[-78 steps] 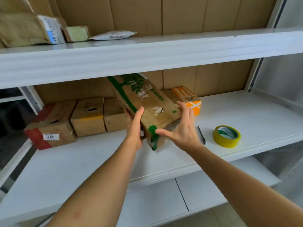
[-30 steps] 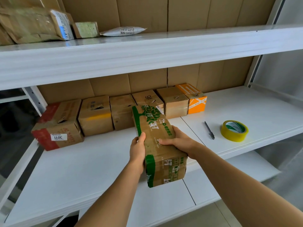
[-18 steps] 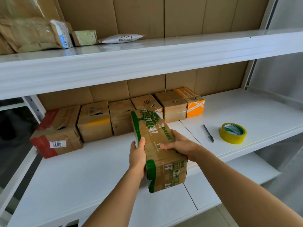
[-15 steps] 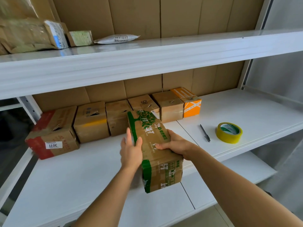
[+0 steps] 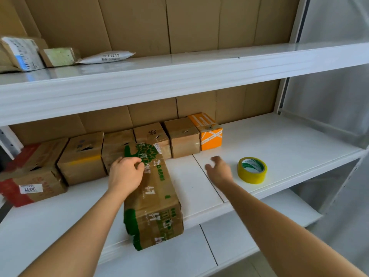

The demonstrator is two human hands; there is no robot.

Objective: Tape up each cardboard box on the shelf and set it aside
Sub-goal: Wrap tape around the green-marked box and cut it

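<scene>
Bare left hand (image 5: 125,174) resting, fingers curled, on long green-printed box (image 5: 152,198) overhanging shelf's (image 5: 289,148) front edge. Right hand (image 5: 219,170) empty, fingers loosely spread, beside yellow tape roll (image 5: 252,170). Row of boxes (image 5: 139,144) along back edge.

Long box (image 5: 153,198) on shelf (image 5: 279,148) front, box row (image 5: 119,150) behind; tape roll (image 5: 252,170) right.

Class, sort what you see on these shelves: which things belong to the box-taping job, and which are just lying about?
Belongs to the job:
green-printed box, under the left hand
yellow tape roll, near the right hand
row of boxes behind

Lying about:
white mailer bag, upper shelf
labelled parcel, upper shelf
</scene>
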